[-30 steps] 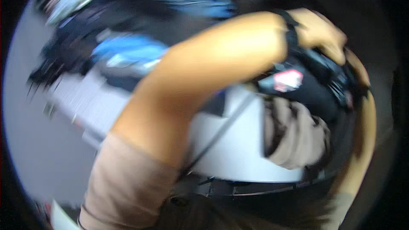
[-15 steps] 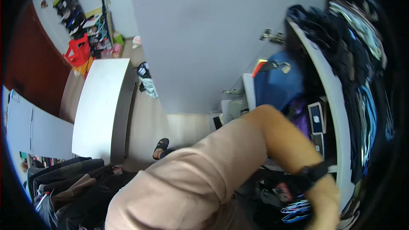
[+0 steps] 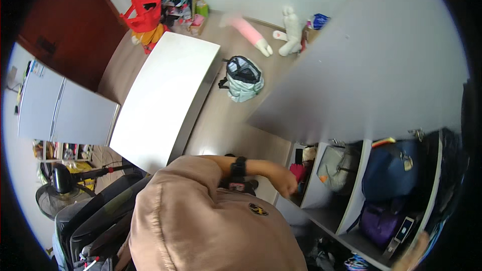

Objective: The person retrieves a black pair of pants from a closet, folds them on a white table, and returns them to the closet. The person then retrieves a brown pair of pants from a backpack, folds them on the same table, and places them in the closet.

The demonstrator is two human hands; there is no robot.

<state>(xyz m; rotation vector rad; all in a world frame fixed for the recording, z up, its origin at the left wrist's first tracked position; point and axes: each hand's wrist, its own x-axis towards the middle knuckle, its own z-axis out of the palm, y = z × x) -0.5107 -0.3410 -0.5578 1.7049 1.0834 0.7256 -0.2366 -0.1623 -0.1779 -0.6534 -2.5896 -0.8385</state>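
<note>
My left hand (image 3: pixel 285 179), below a black wristwatch (image 3: pixel 238 169), is in front of the wardrobe's left compartments. Its fingers look curled in, and nothing shows in them. Close by are a pink-red item (image 3: pixel 297 171) and a grey striped bag (image 3: pixel 335 168) in the compartments. At the lower right edge my right hand (image 3: pixel 415 253) is smeared by motion and partly cut off. It is beside the wardrobe's side panel (image 3: pixel 433 185), near a dark box with a pale label (image 3: pixel 404 228). A blue bag (image 3: pixel 390 170) and a purple bag (image 3: pixel 380 223) sit in the right compartment.
A large grey wardrobe door (image 3: pixel 361 80) stands swung out above the compartments. On the floor are an unzipped pale green backpack (image 3: pixel 245 88) and plush toys (image 3: pixel 289 35). A white table (image 3: pixel 163 100) stands left, with a fan (image 3: pixel 60 195) and dark clothes (image 3: pixel 108 211) nearer me.
My view has swung to the right and the backpack is now fully visible. My left arm has drawn back from low in the wardrobe to its left compartments; my right hand now shows.
</note>
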